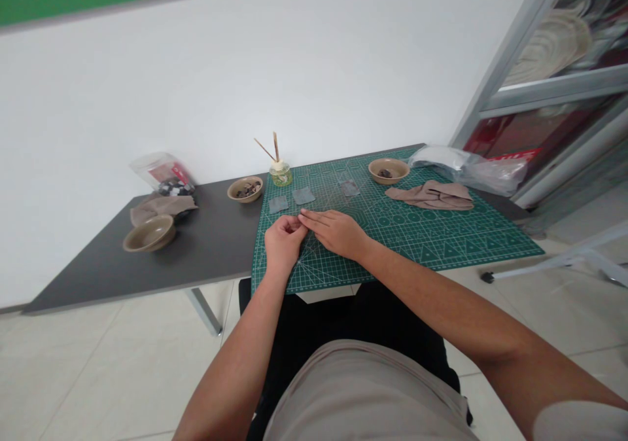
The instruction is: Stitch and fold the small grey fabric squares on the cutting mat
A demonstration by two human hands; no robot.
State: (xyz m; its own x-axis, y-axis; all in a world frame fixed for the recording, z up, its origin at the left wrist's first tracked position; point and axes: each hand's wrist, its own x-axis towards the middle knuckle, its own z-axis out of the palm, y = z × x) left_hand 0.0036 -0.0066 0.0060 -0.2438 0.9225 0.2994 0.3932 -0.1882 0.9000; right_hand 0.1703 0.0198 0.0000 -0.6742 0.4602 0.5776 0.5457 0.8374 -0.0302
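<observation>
Over the green cutting mat (441, 238), my two hands meet at their fingertips. My left hand (284, 245) is closed, fingers curled and thumb pressed in. My right hand (339, 233) reaches across from the right, its fingers held together and tips against the left fingertips. Whatever is between them is too small or hidden to make out. Just beyond lie two small greyish square pieces (303, 196), side by side on the mat. A third thin, see-through square (350, 188) lies farther right, with something dark on it.
A bowl of small dark pieces (245, 190) and a reed diffuser (280, 173) stand at the mat's left edge. Another bowl (388, 171), a brown cloth (432, 195) and a plastic bag (471, 168) are right. Farther left are a bowl (150, 235), cloth (164, 207) and clear container (161, 171).
</observation>
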